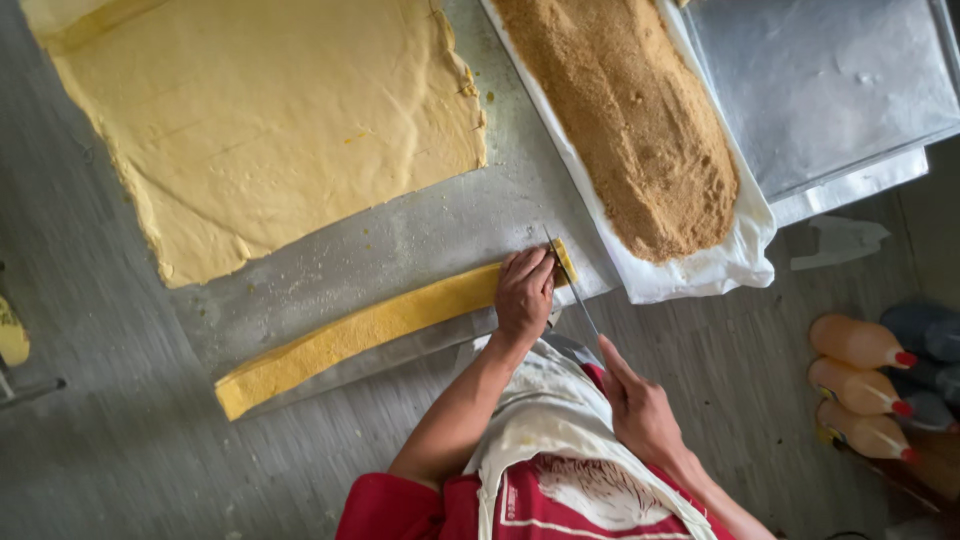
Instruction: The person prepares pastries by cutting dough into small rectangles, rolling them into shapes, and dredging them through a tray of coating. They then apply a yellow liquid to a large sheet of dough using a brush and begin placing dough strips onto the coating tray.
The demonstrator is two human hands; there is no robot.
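The dough strip (360,330) lay along the metal table's (420,240) near edge, its right end pressed flat under the left hand (524,292). The knife (570,282) was gripped by the right hand (640,410), blade approx. beside the left fingertips. For a clean cut, the blade was best kept upright w/ fingertips held back.

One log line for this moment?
left hand: pressing dough strip | right hand: holding knife at strip end | dough sheet beside
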